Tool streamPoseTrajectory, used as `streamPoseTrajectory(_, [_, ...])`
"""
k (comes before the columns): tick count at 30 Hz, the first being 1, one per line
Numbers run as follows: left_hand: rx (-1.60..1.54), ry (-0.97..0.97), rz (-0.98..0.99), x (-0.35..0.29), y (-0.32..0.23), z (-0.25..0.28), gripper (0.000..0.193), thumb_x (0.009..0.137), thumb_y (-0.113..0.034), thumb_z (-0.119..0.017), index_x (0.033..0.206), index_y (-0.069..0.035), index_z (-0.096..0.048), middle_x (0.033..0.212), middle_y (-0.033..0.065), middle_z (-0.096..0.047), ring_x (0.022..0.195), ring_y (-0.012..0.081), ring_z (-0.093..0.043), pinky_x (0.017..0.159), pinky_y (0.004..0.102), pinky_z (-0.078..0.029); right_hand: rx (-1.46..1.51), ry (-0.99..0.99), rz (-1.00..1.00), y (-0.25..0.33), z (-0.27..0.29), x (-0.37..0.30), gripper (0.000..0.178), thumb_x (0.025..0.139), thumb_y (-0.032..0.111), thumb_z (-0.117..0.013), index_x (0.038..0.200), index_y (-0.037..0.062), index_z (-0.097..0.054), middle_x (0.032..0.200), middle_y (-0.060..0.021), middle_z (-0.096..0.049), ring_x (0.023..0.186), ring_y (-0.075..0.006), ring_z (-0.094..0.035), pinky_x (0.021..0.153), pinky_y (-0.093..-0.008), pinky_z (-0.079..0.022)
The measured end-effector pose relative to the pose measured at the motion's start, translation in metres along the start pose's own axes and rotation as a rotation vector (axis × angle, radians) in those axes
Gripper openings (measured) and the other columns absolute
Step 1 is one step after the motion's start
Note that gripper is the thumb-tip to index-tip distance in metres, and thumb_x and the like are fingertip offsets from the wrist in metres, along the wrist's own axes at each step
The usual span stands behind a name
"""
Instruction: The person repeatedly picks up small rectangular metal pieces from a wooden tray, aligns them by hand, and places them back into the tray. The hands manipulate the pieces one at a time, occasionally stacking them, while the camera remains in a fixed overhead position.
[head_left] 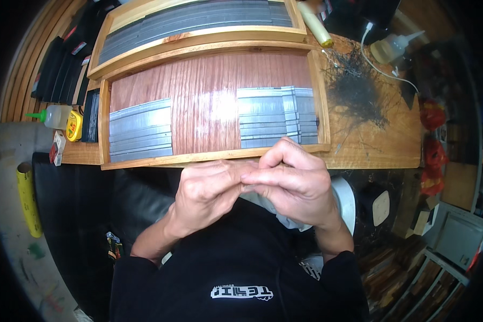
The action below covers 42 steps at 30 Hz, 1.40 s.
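My left hand (206, 188) and my right hand (295, 180) meet at the fingertips, just in front of the table's near edge. Both are closed in a pinch, and whatever lies between the fingers is hidden. Beyond them sits a shallow wooden tray (209, 156) with a reddish wood-grain bottom. Flat grey strips (139, 129) lie in rows at its left end. More grey strips (263, 115) fill part of the right side, where a narrow upright column of them is raised on top. Bare tray bottom shows between the two groups.
A second wooden tray (198, 36) of grey strips stands behind. Thin dark strands (359, 88) lie heaped at right, near a squeeze bottle (389, 49) and white cable (364, 43). At left are a yellow tape measure (74, 126), a green-tipped bottle (56, 115) and black boxes (64, 75).
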<state>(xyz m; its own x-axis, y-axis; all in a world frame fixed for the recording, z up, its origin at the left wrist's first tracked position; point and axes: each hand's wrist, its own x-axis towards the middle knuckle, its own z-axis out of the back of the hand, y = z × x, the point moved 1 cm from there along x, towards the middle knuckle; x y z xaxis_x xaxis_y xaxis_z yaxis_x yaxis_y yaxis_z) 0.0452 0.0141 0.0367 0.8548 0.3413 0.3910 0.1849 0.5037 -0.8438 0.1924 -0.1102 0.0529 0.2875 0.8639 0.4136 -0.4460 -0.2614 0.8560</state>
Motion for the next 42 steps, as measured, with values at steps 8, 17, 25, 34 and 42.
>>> streamPoseTrajectory(8, [-0.126,-0.035,0.096,-0.020,0.000,-0.012,0.031,0.079,0.012,-0.077,0.110,0.008,-0.075,0.099,0.0202,-0.078,0.083,0.0298,-0.078,0.072,0.0328,-0.062,0.080,-0.023,-0.006,-0.001,-0.009,-0.013,0.029,0.073,-0.002,-0.088,0.100,0.0041,-0.081,0.084,-0.0035,-0.063,0.075,-0.0164,-0.058,0.063,-0.0300,-0.048])
streamPoseTrajectory(17, [-0.049,-0.050,0.021,-0.009,0.012,-0.008,0.033,0.081,0.014,-0.074,0.112,0.004,-0.076,0.099,0.0184,-0.079,0.092,0.0303,-0.078,0.082,0.0356,-0.062,0.057,-0.071,-0.071,-0.004,-0.012,-0.008,0.024,0.075,-0.002,-0.087,0.097,0.0055,-0.081,0.084,-0.0032,-0.063,0.079,-0.0179,-0.060,0.070,-0.0302,-0.050])
streamPoseTrajectory(25, [-0.288,0.354,0.483,-0.025,-0.017,0.011,0.019,0.093,0.001,-0.075,0.112,0.003,-0.077,0.087,0.0178,-0.077,0.081,0.0252,-0.077,0.072,0.0315,-0.060,0.168,-0.109,-0.294,0.011,-0.024,-0.043,0.016,0.082,0.000,-0.086,0.097,0.0024,-0.081,0.080,-0.0029,-0.061,0.067,-0.0103,-0.057,0.057,-0.0263,-0.046])
streamPoseTrajectory(34, [-0.877,0.217,1.090,-0.055,0.046,-0.016,0.013,0.100,-0.009,-0.072,0.106,0.001,-0.077,0.095,0.0132,-0.080,0.086,0.0202,-0.079,0.066,0.0224,-0.060,0.916,-0.176,-0.922,-0.055,-0.066,-0.081,0.013,0.102,0.010,-0.070,0.101,-0.0013,-0.075,0.080,-0.0026,-0.070,0.066,-0.0049,-0.061,0.059,-0.0188,-0.048])
streamPoseTrajectory(42, [-0.729,0.239,1.040,-0.066,0.052,-0.018,0.010,0.097,-0.007,-0.077,0.104,-0.001,-0.079,0.095,0.0069,-0.080,0.085,0.0104,-0.073,0.076,0.0262,-0.059,0.748,-0.199,-0.865,-0.050,-0.072,-0.080,0.011,0.099,0.003,-0.072,0.104,-0.0058,-0.076,0.080,0.0001,-0.067,0.065,-0.0033,-0.056,0.057,-0.0194,-0.046])
